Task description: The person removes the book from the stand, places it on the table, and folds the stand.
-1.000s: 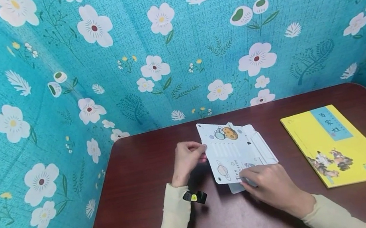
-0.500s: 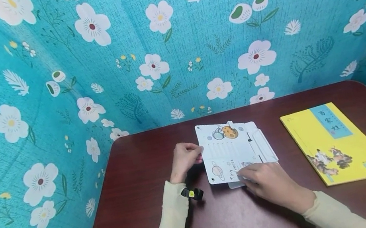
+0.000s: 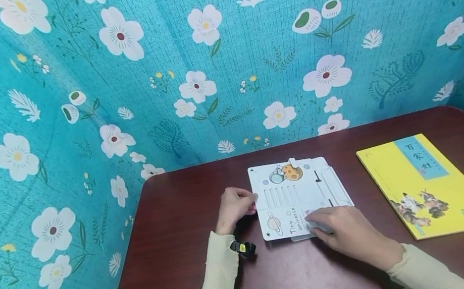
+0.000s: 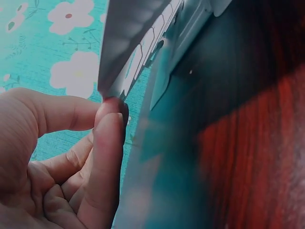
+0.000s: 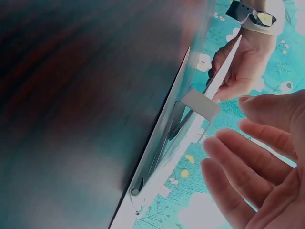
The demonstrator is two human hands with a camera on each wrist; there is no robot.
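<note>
A white folding book stand (image 3: 275, 198), printed with an astronaut, planets and "Tiny universe", lies on the table in the head view. Its front panel (image 4: 124, 43) is tilted up from the base (image 4: 188, 45) beneath it. My left hand (image 3: 234, 209) pinches the panel's left edge between thumb and fingers, as the left wrist view also shows. Over the stand's lower right part is my right hand (image 3: 350, 234). In the right wrist view its loosely bent fingers (image 5: 243, 171) are apart from the stand, near a white tab (image 5: 200, 104) on its edge.
A yellow book (image 3: 429, 193) with a blue title panel lies to the right of the stand on the dark red table (image 3: 178, 209). Behind and to the left hangs a turquoise floral cloth (image 3: 218, 65). A black band (image 3: 243, 249) is on my left wrist.
The stand's panel has swung lower on its left side, my left hand moving with it. My right hand's fingers have come off the panel's lower edge and straightened somewhat.
</note>
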